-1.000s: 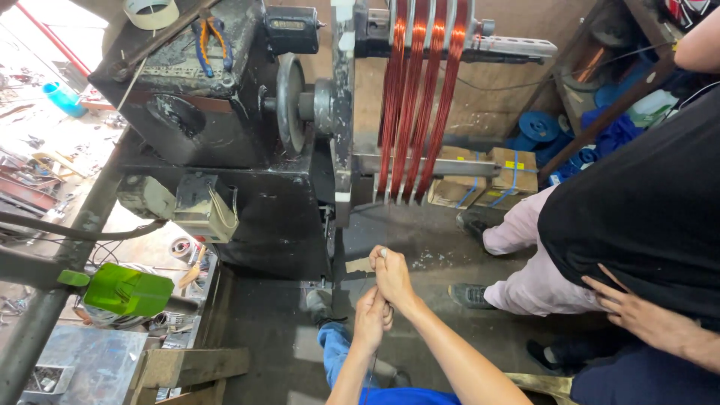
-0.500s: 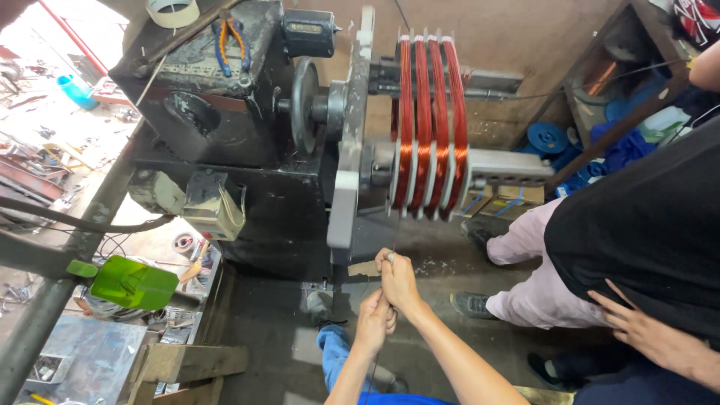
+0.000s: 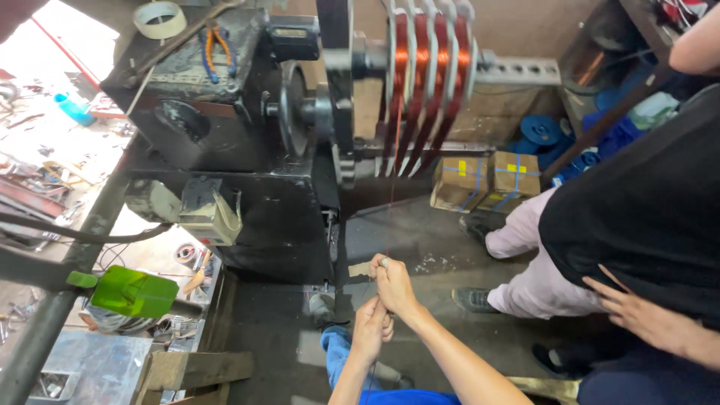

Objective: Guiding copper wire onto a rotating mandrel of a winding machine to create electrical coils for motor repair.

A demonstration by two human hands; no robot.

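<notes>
The right hand (image 3: 394,286) pinches a thin copper wire (image 3: 391,187) between closed fingertips; the left hand (image 3: 371,330), just below at seven o'clock, is fisted on the same strand. The wire runs nearly vertical, toward twelve o'clock, up to the copper-wound coil former (image 3: 427,79) on the black winding machine (image 3: 232,150); the right hand is nearer

Our right hand (image 3: 391,283) and left hand (image 3: 372,327) pinch thin copper wire (image 3: 391,187) below winding machine's copper coils (image 3: 427,82); cardboard boxes (image 3: 486,180) right of coils.
</notes>
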